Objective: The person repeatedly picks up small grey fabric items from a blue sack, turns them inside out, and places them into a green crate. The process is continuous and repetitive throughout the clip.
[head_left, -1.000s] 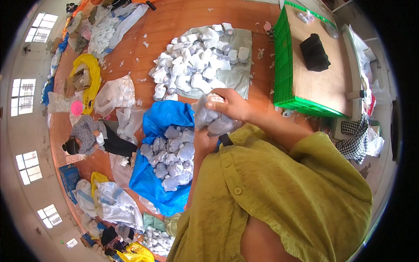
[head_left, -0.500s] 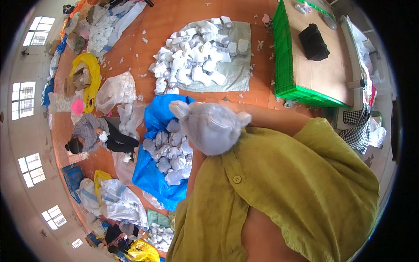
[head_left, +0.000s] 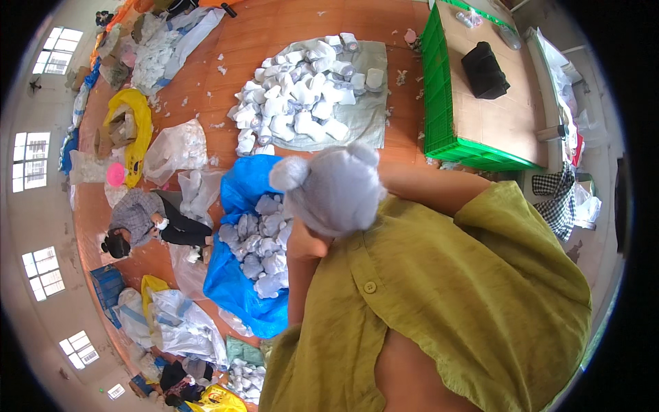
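Note:
Close to my chest is a grey plush animal head [head_left: 336,196] with two round fuzzy ears, tilted to one side. My left hand [head_left: 309,242] is closed at its lower left edge, the fingers mostly tucked behind the plush. My right forearm [head_left: 432,196] reaches in from the right to the back of the same head; the right hand itself is hidden there, so its fingers do not show. Just left of the plush, a blue plastic sheet or bag [head_left: 237,281] lies spread with a heap of similar grey plush pieces [head_left: 257,240] in it.
Ahead, many white and grey stuffed pieces [head_left: 295,103] are piled on a pale sheet [head_left: 371,123]. A green crate [head_left: 439,103] with a cardboard top and black bag [head_left: 486,71] stands at the right. Another person [head_left: 141,220] sits at the left among plastic sacks [head_left: 182,147].
The plush head has turned and tipped in my grip, its ears now pointing more upward and left. More of my left hand shows beneath it.

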Tool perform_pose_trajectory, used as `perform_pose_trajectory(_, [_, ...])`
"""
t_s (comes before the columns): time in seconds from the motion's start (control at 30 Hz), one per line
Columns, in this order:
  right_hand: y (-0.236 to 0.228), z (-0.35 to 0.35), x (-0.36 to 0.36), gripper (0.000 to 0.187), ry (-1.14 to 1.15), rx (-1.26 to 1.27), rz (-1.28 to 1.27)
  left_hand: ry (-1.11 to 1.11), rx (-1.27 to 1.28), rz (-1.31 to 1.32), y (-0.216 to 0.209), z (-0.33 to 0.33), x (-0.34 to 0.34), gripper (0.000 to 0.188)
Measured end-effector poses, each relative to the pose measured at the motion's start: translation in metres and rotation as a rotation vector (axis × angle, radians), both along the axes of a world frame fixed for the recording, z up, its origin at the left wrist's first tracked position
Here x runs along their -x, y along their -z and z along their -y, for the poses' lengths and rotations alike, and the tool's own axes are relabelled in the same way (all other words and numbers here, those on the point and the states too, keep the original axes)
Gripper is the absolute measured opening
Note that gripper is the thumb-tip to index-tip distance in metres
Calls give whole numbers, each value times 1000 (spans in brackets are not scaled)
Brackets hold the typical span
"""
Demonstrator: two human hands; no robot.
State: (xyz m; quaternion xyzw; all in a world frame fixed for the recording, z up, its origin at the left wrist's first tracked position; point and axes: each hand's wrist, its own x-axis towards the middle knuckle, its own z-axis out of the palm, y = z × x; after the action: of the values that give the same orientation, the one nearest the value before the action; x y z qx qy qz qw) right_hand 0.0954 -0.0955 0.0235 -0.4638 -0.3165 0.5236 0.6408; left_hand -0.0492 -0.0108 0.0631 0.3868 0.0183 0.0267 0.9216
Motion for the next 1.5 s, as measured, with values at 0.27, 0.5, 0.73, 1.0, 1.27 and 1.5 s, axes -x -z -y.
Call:
perform_pose_trajectory(0.27, [-6,-16,-14,38,-89,123,342,-162,157,-144,-3,3,0,70])
perform_pose_trajectory(0.5, [-22,-14,-26,32,-54,480,301,-272,-255,-303,-5,2,6,51])
perform_pose_trajectory(0.73, [2,-6,5,46,-140,57,275,-106,167,-115,18,12,11,71])
perform_pose_trajectory(1.0, [-14,-14,-2,45,208,199,311,-399,236,-122,-2,-5,-6,50])
perform_pose_trajectory(1.27, [-68,5,2,23,88,274,667,-427,306,-185,11,-19,-3,44])
perform_pose_trajectory(1.5, [-62,12,8,24,124,170,130,-473,364,-276,32,-33,-9,42])
